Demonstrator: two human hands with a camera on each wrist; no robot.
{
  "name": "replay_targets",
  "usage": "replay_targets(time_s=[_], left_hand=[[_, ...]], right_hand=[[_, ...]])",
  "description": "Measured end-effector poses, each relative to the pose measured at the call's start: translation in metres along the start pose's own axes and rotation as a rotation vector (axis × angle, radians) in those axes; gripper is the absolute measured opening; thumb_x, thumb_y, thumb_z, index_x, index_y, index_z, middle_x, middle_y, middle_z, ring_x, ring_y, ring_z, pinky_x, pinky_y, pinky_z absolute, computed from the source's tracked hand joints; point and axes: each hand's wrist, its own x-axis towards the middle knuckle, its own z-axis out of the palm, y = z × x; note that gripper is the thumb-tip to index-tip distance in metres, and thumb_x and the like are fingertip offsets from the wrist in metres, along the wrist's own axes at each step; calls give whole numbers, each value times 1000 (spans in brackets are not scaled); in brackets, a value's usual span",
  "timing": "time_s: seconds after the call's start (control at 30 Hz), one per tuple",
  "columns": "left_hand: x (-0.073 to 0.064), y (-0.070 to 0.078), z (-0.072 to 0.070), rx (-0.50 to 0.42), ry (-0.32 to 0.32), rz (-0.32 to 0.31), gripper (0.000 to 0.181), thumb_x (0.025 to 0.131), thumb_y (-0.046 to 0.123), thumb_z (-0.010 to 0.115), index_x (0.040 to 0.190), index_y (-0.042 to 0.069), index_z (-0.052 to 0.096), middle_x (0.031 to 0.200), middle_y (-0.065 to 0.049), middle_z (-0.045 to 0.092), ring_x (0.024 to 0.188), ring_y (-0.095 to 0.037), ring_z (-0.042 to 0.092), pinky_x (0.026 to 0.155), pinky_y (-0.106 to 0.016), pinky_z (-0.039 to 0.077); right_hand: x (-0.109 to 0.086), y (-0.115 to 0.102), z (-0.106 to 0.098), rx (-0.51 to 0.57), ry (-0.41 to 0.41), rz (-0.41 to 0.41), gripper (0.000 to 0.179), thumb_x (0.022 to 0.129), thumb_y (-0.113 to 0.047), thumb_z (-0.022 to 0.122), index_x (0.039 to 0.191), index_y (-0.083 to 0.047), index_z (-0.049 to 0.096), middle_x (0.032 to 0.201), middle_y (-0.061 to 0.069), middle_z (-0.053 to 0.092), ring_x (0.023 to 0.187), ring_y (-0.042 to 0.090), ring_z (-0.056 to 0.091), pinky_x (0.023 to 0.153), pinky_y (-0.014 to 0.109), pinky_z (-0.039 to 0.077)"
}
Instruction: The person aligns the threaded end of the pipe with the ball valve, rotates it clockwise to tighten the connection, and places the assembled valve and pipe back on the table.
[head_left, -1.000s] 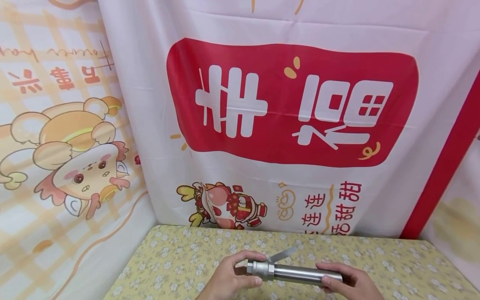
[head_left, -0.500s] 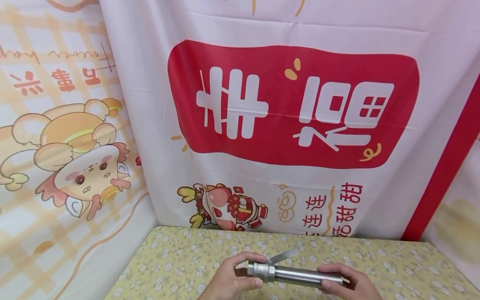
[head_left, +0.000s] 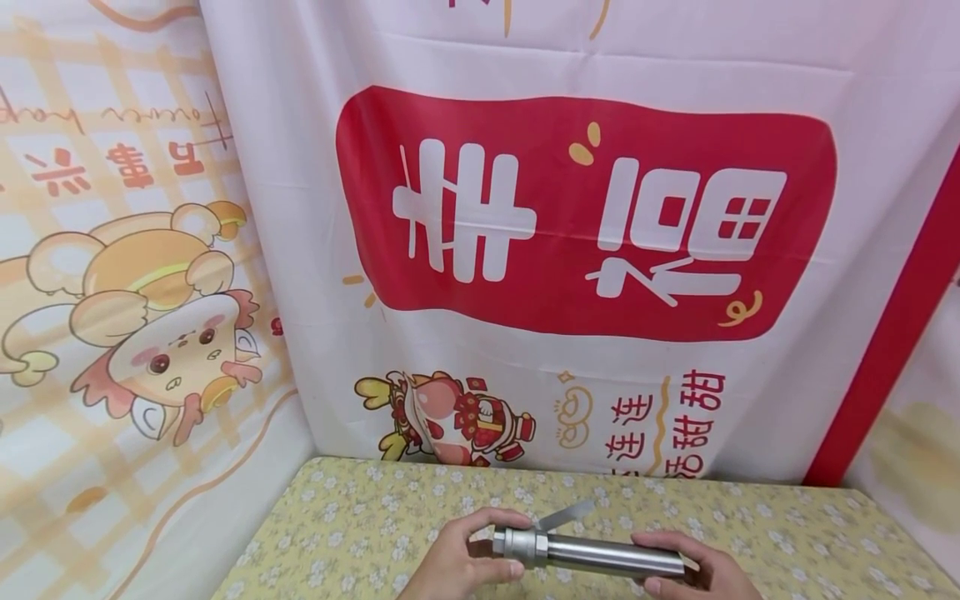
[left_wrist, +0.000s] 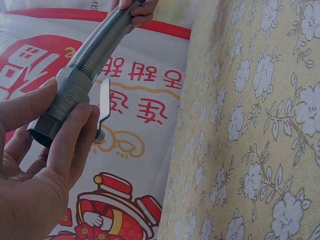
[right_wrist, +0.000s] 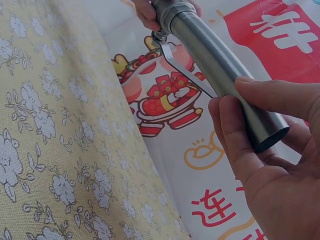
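Observation:
A metal ball valve (head_left: 519, 546) with a flat lever handle (head_left: 567, 515) is joined to a steel pipe (head_left: 611, 556); threads show at the joint in the left wrist view. My left hand (head_left: 462, 560) grips the valve body (left_wrist: 67, 95) between thumb and fingers. At the other end, my right hand (head_left: 699, 568) pinches the pipe (right_wrist: 220, 65) near its open end. The lever (right_wrist: 182, 71) slants out beside the pipe. Both hands hold the joined piece roughly level above the table.
A yellow flowered cloth (head_left: 360, 533) covers the table. Behind it hangs a white banner (head_left: 315, 367) with a red patch (head_left: 562, 208). A printed cloth (head_left: 150, 292) hangs at the left.
The right hand's fingers have shifted slightly on the pipe's end. The left hand keeps its grip on the valve, and the view has tilted up a little.

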Motion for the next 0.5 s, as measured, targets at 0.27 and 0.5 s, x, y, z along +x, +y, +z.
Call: replay_targets(time_s=[0.27, 0.5], left_hand=[[0, -1, -1, 21, 13, -4, 44, 95, 12, 85, 138, 11, 73, 146, -9, 67, 116, -25, 67, 97, -37, 61], [1, -1, -1, 29, 14, 6, 44, 96, 11, 84, 139, 10, 73, 146, -9, 67, 117, -24, 66, 97, -36, 60]], right_hand=[[0, 0, 1, 30, 6, -7, 43, 101, -17, 79, 140, -3, 70, 123, 8, 75, 108, 26, 74, 86, 43, 67], [0, -1, 0, 43, -22, -16, 43, 102, -17, 77, 141, 1, 68, 118, 10, 76, 108, 26, 74, 87, 43, 67]])
